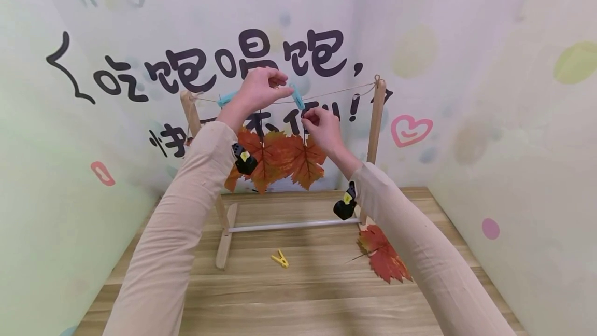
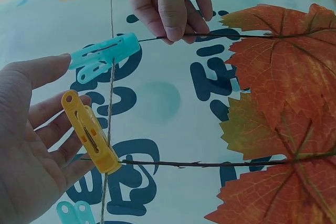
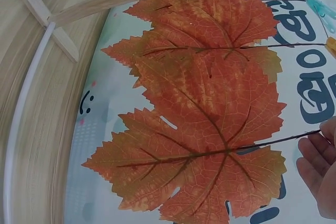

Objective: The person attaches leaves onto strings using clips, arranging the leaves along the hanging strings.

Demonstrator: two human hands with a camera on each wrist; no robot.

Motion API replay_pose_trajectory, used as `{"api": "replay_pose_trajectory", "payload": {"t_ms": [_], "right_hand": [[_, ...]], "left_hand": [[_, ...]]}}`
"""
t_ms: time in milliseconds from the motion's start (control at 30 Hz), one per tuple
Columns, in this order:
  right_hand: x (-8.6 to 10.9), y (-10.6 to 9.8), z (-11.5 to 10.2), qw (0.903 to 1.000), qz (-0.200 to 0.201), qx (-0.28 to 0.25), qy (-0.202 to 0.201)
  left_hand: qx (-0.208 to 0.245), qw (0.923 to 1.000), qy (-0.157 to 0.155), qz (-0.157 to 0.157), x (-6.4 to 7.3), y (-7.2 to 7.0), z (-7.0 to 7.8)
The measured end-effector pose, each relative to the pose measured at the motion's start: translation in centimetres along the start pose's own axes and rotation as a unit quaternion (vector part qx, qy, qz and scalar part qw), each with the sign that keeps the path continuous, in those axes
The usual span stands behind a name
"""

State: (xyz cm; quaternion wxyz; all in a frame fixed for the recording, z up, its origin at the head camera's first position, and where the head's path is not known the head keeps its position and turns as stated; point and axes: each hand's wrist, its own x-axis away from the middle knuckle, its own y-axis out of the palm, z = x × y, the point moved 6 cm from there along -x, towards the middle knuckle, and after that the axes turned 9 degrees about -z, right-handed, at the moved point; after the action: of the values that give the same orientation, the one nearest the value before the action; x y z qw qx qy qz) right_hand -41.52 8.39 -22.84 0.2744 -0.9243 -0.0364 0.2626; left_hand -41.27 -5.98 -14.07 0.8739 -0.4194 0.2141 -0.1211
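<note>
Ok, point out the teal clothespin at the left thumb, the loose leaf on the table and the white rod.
Teal clothespin (image 2: 117, 49): left wrist view, middle of its body.
Loose leaf (image 1: 384, 254): head view, middle of its blade.
White rod (image 1: 292, 226): head view, middle of its length.

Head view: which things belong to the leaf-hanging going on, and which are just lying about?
In the job:
turquoise clip, at the string, touched by the left hand
held leaf, stem pinched by the right hand
wooden stand, carrying the string

Lying about, possibly spares:
yellow clip, loose on the table
red leaf, also on the table
</note>
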Motion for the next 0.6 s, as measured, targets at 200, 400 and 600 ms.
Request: {"api": "replay_pose_trajectory", "payload": {"t_ms": [200, 400, 600], "right_hand": [[0.2, 0.1, -0.1, 1.0, 0.0, -0.004, -0.005], [0.3, 0.3, -0.2, 0.9999, -0.004, -0.008, -0.011], [0.4, 0.0, -0.4, 0.9998, 0.003, -0.003, -0.02]], "left_hand": [[-0.001, 1.0, 0.001, 0.003, 0.3, -0.2, 0.1], [-0.005, 0.9998, 0.003, 0.016, 0.5, -0.6, 0.3], [0.0, 0.9995, 0.005, 0.031, 0.6, -1.1, 0.3]]}}
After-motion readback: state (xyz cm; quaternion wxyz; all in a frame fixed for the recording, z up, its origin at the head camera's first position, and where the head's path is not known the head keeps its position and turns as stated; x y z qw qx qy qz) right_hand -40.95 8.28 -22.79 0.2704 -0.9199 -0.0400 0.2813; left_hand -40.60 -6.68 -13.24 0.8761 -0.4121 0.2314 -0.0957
